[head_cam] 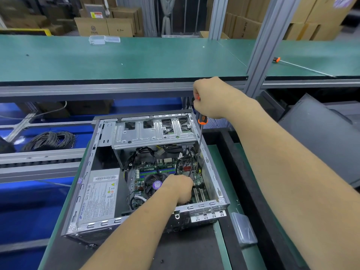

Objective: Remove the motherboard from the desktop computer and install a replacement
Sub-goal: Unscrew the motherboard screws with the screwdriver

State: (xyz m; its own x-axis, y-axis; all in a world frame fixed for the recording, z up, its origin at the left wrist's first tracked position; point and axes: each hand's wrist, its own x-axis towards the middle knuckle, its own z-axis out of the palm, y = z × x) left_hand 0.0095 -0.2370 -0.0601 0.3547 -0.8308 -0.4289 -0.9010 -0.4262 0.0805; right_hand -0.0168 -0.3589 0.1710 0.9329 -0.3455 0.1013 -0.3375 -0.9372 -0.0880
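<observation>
Now our right hand (212, 97) grips the orange-and-black-handled screwdriver (200, 133), fingers curled round it, tip down on the green motherboard (196, 179). Our left hand (180, 189) rests inside the open grey metal computer case (87, 172) (its fingers hidden, so we cannot tell their state).

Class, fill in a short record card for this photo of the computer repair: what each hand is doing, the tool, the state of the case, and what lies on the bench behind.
right hand: grips the handle of a long screwdriver, shaft upright, tip down at the motherboard near the case's right wall
left hand: reaches into the case, beside the CPU fan; its grip cannot be told
case: lies open, power supply and drive cage in place
bench: second screwdriver, clear plastic boxes
</observation>
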